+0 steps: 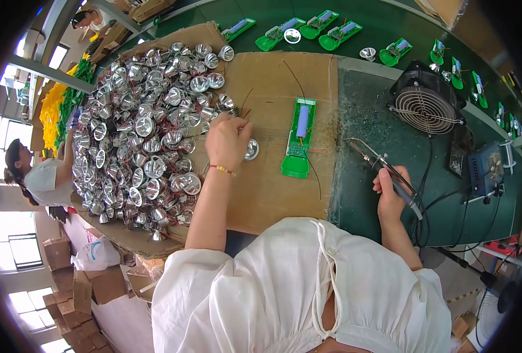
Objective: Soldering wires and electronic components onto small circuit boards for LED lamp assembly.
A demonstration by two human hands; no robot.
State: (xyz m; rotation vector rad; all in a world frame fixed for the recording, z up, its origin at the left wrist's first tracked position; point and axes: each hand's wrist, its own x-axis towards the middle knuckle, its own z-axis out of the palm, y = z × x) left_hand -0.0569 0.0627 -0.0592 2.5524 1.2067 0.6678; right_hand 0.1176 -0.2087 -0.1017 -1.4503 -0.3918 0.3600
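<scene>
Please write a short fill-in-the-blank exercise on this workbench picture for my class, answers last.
1. The right hand holds a soldering iron by its ____.
2. Near the left hand, a bracelet circles the ____.
3. The heap of silvery reflectors lies on the person's ____ side.
4. The casing on the cardboard is coloured ____.
Missing words: handle; wrist; left; green.
</scene>
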